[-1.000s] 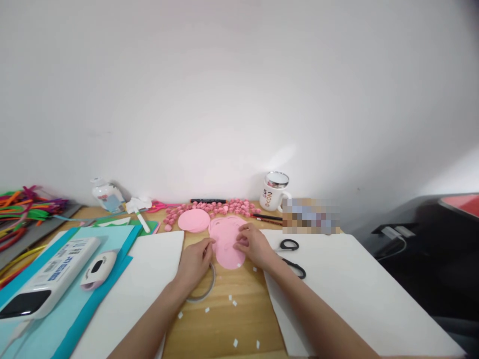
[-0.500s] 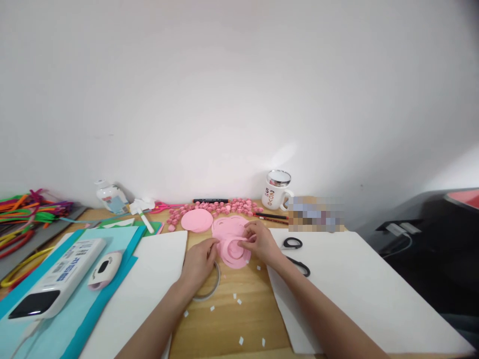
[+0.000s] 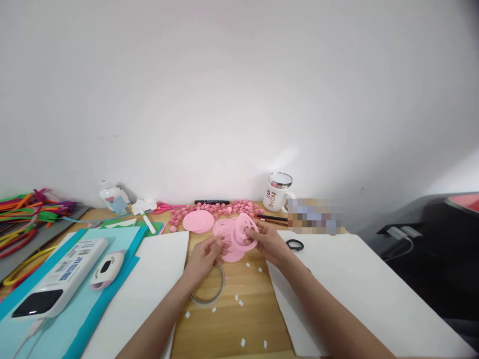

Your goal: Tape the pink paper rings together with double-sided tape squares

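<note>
My right hand (image 3: 270, 243) is closed on a pink paper spiral (image 3: 241, 239), lifting its right side so the cut rings stand tilted. The fingers of my left hand (image 3: 204, 257) are pinched together at the left edge of this pink paper. Under and behind it lie more pink cut papers (image 3: 220, 227), flat on the wooden table. A stack of whole pink paper circles (image 3: 198, 221) sits just to the left. Close below my left hand is a roll of tape (image 3: 214, 301), partly covered by the hand.
Small pink rolled pieces (image 3: 239, 206) line the back beside a black marker (image 3: 212, 202). A mug (image 3: 277, 197) and pencils (image 3: 272, 218) stand back right. Scissors (image 3: 295, 245) lie on the right white sheet (image 3: 359, 299). White scraps (image 3: 243, 342) dot the wood (image 3: 209, 334). Left is a power bank (image 3: 60, 279).
My right hand has raised the pink spiral off the pile and tilted it up, moving slightly right. My left hand has shifted a little to the right, staying at the paper's left edge.
</note>
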The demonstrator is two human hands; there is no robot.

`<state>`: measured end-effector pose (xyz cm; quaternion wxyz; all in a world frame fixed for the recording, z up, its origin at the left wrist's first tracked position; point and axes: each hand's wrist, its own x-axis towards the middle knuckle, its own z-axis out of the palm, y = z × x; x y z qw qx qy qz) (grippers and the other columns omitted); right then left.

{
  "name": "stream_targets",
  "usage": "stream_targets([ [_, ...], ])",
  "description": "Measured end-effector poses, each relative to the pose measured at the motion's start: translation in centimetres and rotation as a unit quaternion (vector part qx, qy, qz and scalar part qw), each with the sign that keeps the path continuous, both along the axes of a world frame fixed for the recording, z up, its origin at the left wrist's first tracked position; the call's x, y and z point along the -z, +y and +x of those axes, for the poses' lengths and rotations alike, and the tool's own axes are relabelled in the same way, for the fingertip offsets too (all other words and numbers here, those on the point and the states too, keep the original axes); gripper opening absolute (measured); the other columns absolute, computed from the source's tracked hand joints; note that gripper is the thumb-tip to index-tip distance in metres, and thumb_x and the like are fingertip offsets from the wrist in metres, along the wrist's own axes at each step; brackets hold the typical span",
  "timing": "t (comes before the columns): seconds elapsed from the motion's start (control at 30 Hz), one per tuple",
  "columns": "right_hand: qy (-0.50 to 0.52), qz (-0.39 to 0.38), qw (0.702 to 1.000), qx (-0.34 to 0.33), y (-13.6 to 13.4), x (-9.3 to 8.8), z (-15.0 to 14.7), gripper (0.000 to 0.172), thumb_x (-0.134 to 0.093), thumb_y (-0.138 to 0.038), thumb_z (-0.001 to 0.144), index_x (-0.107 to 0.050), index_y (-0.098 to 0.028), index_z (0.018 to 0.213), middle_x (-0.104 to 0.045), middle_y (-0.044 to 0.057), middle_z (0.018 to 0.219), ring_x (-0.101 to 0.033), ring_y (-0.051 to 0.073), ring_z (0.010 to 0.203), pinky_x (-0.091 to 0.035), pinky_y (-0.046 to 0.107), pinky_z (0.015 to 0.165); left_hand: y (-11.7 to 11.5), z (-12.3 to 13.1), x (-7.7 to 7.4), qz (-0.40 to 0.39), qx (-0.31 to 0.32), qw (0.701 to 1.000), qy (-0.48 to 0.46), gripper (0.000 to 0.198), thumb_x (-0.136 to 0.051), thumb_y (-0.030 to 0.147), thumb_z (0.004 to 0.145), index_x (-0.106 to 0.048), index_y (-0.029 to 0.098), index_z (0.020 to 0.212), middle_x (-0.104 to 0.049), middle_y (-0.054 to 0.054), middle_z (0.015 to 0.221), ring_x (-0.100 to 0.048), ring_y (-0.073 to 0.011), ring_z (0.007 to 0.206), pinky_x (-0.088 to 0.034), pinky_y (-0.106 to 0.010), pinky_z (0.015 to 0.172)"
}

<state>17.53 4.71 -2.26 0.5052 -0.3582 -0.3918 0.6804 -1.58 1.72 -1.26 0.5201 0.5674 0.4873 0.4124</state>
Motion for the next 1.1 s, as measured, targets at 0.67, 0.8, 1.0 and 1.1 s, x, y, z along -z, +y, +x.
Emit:
stream_targets([
  [0.67,-0.087,0.032,0.995,-0.019,-0.9,-0.1,-0.9,0.037,-0.07,-0.041,0.06,-0.062,-0.016,0.085,-0.066,0.002,0.07,-0.059,0.011,0.055,-0.049,0.025,0.056,-0.1,-0.1,-0.5,-0.05,-0.081,0.991,-0.09,0.034,-0.066,0.034,0.063,-0.067,0.011,0.087,-0.069,-0.007,0.074,-0.06,-0.0159,0.062,-0.047,-0.026,0.056],
  [0.8,-0.117,0.026,0.991,-0.06,-1.2,-0.6,-1.2,0.035,-0.065,-0.047,0.062,-0.063,-0.014,0.075,-0.066,0.004,0.072,-0.059,0.012,0.056,-0.048,0.024,0.053,-0.3,0.1,-0.7,-0.033,-0.084,0.995,-0.047,0.032,-0.065,0.037,0.063,-0.068,0.01,0.08,-0.068,-0.007,0.071,-0.058,-0.0151,0.059,-0.044,-0.023,0.051],
  [1.0,-0.134,0.059,0.984,-0.104,-1.4,-0.3,-1.2,0.034,-0.071,-0.04,0.057,-0.064,-0.013,0.077,-0.066,0.004,0.073,-0.059,0.013,0.061,-0.047,0.025,0.059,-0.1,-0.1,-0.4,-0.011,-0.121,0.992,-0.022,0.033,-0.065,0.04,0.063,-0.068,0.01,0.078,-0.068,-0.006,0.071,-0.059,-0.0163,0.06,-0.044,-0.023,0.053],
  [1.1,-0.152,0.074,0.98,-0.104,-1.3,0.1,-1.0,0.034,-0.074,-0.035,0.055,-0.064,-0.013,0.079,-0.065,0.003,0.07,-0.056,0.01,0.055,-0.043,0.022,0.052,-0.1,-0.2,-0.2,-0.011,-0.085,0.996,-0.028,0.031,-0.062,0.039,0.066,-0.068,0.012,0.079,-0.068,-0.004,0.07,-0.059,-0.0153,0.061,-0.044,-0.023,0.054],
])
